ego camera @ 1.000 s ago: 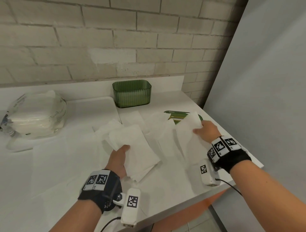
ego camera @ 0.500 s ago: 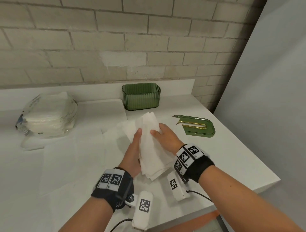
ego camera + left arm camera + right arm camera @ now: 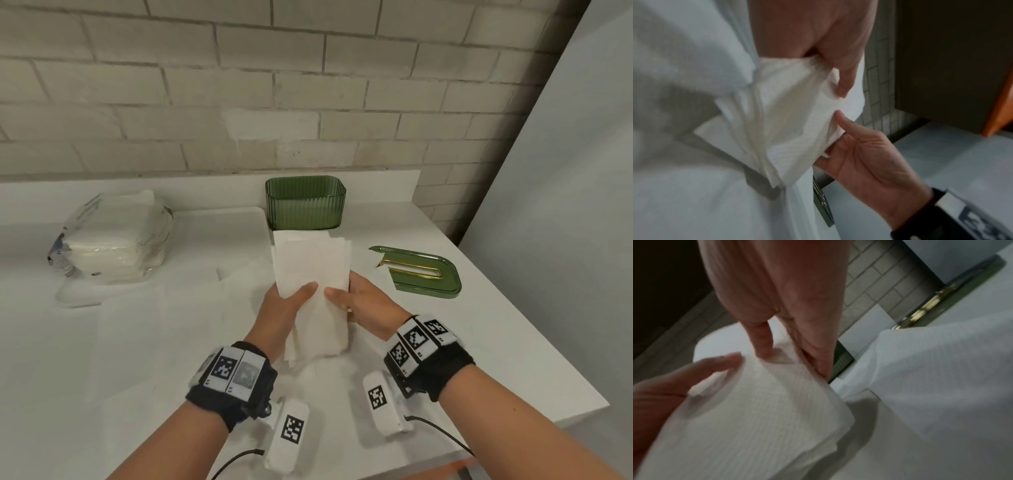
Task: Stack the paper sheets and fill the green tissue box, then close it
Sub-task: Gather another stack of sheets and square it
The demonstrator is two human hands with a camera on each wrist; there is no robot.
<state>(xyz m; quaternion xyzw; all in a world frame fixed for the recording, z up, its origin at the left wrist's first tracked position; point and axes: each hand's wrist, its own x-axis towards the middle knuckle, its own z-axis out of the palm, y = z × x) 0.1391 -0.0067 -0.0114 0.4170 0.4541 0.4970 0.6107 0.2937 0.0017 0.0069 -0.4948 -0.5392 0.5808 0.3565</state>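
Note:
Both hands hold a stack of white paper sheets (image 3: 315, 291) lifted above the counter in the middle. My left hand (image 3: 284, 308) grips its left side, thumb on top. My right hand (image 3: 359, 305) grips the right side, thumb on top, fingers underneath. The wrist views show the same paper stack (image 3: 797, 116) (image 3: 756, 402) pinched between thumbs and fingers. The green ribbed tissue box (image 3: 305, 202) stands open and looks empty at the back, just beyond the stack. Its green lid (image 3: 424, 272) with a gold slot lies flat on the right of the counter.
A clear plastic pack of white tissues (image 3: 113, 240) lies at the back left. A large white sheet (image 3: 137, 325) is spread over the white counter (image 3: 496, 342). A brick wall stands behind; the counter's edge runs close on the right, by a grey panel.
My right hand carried a sheet from near the lid over to the left hand's pile. Both hands then gathered the pile and lifted it into a narrow stack pointing at the box.

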